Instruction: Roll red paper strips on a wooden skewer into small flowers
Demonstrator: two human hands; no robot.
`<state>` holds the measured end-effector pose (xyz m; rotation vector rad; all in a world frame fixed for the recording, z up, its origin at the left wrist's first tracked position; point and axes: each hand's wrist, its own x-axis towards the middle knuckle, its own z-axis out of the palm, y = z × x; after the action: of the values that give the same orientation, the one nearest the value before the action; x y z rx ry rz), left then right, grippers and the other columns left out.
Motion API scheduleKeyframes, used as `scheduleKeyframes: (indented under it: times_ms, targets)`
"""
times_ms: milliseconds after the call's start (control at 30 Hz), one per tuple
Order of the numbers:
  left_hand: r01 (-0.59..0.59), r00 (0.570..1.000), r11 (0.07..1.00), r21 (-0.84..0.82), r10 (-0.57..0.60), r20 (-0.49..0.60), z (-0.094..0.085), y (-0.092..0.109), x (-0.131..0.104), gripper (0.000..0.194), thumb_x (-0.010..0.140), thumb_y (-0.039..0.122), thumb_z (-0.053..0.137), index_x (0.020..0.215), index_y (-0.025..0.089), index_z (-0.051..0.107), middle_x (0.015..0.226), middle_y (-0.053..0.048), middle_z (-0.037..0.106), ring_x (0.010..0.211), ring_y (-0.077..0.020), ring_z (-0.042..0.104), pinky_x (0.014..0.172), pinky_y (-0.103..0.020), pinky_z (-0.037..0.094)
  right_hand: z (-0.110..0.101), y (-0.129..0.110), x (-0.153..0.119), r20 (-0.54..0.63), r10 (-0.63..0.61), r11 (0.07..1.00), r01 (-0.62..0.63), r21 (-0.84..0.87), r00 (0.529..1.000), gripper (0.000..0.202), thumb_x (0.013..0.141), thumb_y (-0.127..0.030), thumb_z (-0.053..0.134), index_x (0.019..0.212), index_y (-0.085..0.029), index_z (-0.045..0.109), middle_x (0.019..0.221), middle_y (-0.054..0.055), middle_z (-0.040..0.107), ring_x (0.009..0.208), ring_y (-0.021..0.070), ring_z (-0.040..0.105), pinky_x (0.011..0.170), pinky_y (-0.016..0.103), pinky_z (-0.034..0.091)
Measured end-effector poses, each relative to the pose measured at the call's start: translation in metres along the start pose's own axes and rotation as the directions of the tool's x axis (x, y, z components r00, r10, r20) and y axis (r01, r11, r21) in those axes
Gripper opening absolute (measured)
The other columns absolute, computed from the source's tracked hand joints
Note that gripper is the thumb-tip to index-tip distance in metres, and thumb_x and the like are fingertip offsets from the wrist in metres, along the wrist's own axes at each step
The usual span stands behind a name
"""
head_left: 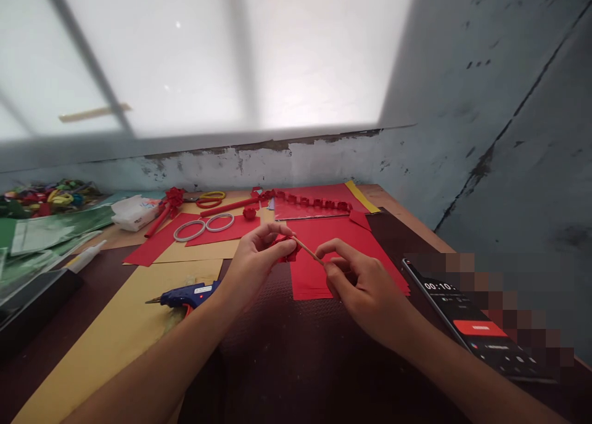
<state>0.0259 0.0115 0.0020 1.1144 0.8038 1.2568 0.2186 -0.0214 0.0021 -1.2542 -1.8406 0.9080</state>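
As the head view has it right now, the left hand (261, 254) is closed on a small piece of red paper (291, 257), thumb against fingers, over the middle of the tabletop (277, 362). Across from it, the right hand (358, 279) grips a thin stick (308, 249) between thumb and curled fingers, and the stick's far end meets the paper at the left fingertips; whether the paper is wound around it, I cannot tell. Over at the far edge, a row of curled red pieces (318, 203) looks finished, and just left of the paper in hand, farther back, sits a single red rosette (249, 213), also complete by its look. The piece between the hands seems only partly formed, I'd judge, and plenty of material remains: a stack of red sheets (309, 287) lies flat right of centre. Toward the left edge, a blue glue gun (185, 295) rests on a tan sheet (115, 325) (its little red light is showing), partly hidden by the left forearm. Two pale rings (189, 231) lie beyond it, apparently unused, while a phone (462, 313) shows a timer by the right edge.
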Motion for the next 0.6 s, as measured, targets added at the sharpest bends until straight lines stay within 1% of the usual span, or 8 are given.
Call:
scheduleKeyframes:
  times_ms: [167, 400, 600]
  targets:
    - [-0.024, 1.000, 1.000, -0.014, 0.024, 0.014, -0.0012, -0.0020, 0.0007, 0.015, 0.079, 0.019, 0.077, 0.090, 0.015, 0.068, 0.084, -0.002, 0.068, 0.072, -0.0097, 0.060, 0.071, -0.022, 0.047, 0.0013, 0.0001, -0.0013, -0.019, -0.050, 0.998, 0.049, -0.051, 0.999, 0.012, 0.101, -0.030, 0.044, 0.100, -0.028, 0.056, 0.058, -0.009, 0.042, 0.048, 0.0093, 0.033, 0.045, 0.022, 0.027]
    - [-0.058, 0.998, 0.996, -0.063, 0.059, 0.023, -0.0001, -0.0014, 0.0000, 0.014, 0.078, 0.016, 0.077, 0.090, 0.015, 0.069, 0.092, -0.004, 0.070, 0.074, -0.0102, 0.061, 0.072, -0.023, 0.048, 0.0039, -0.0018, -0.0028, -0.071, -0.141, 0.979, 0.128, -0.161, 0.987, 0.009, 0.098, -0.033, 0.051, 0.095, -0.026, 0.056, 0.057, -0.009, 0.046, 0.047, 0.0087, 0.037, 0.046, 0.023, 0.028]
    - [-0.079, 0.995, 0.995, -0.061, 0.082, 0.050, -0.0005, -0.0015, 0.0018, 0.014, 0.079, 0.014, 0.075, 0.091, 0.016, 0.068, 0.095, -0.005, 0.070, 0.081, -0.0125, 0.063, 0.074, -0.024, 0.049, 0.0039, -0.0006, -0.0031, -0.076, -0.168, 0.973, 0.153, -0.173, 0.983, 0.010, 0.099, -0.033, 0.051, 0.095, -0.026, 0.057, 0.057, -0.009, 0.046, 0.046, 0.0084, 0.036, 0.046, 0.023, 0.027]
